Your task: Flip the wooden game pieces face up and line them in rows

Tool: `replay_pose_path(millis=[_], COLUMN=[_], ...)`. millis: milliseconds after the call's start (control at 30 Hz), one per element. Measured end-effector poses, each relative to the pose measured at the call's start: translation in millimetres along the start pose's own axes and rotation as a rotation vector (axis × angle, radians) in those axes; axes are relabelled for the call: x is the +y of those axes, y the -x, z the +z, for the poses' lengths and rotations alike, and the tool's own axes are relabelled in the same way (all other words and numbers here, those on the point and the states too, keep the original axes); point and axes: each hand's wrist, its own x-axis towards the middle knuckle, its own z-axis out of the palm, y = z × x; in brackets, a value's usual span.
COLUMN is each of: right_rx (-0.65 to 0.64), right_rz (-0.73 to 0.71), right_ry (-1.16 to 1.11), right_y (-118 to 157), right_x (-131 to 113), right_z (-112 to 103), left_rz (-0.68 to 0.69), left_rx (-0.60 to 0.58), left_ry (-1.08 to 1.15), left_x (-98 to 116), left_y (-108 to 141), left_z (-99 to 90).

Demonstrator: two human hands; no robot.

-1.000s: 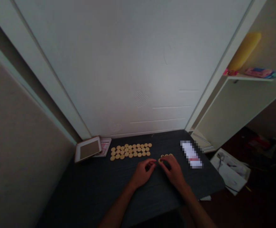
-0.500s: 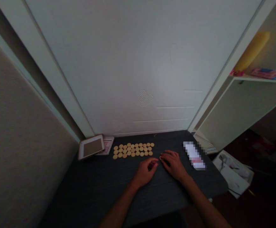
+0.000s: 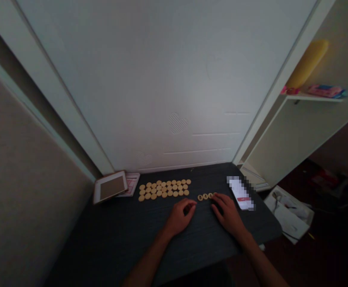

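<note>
My left hand (image 3: 181,217) rests low over the dark table, its fingers curled round toward the thumb. Whether anything sits in that pinch is hidden. My right hand (image 3: 226,209) has its thumb spread away from its fingers, and the fingertips lie at the right end of a short row of round wooden game pieces (image 3: 205,196) with dark marks on top. Part of the last piece is covered by those fingers. Left of this row, beyond my left hand, several plain-topped wooden pieces (image 3: 164,189) lie flat in three close rows.
At the table's (image 3: 108,239) back left, a framed tray-like box (image 3: 96,191) overlaps a pink-and-white printed sheet or box (image 3: 134,183). A phone (image 3: 241,193), partly blurred out, lies right of my right hand. The white door panel (image 3: 150,87) stands behind; an open white box (image 3: 291,219) sits off the right edge.
My right hand has shifted right and its fingers have spread, uncovering marked pieces in a short row. My left hand stays near the same place, its fingertips closer together. The view has turned slightly right.
</note>
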Motion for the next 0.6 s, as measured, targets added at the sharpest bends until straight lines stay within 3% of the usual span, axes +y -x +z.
replay_pose_path(millis=[233,600], right_rx=[-0.04,0.064], right_rz=[-0.006,0.011], right_ry=[0.039,0.036], right_y=[-1.5,2.2], right_x=[0.8,-1.1], right_z=[1.4,2.8], left_rz=[0.019,0.039], left_rx=[-0.002,-0.01], left_ry=[-0.015,-0.047], left_x=[2.3,3.5], left_y=[0.9,4.7], left_z=[-0.4,0.7])
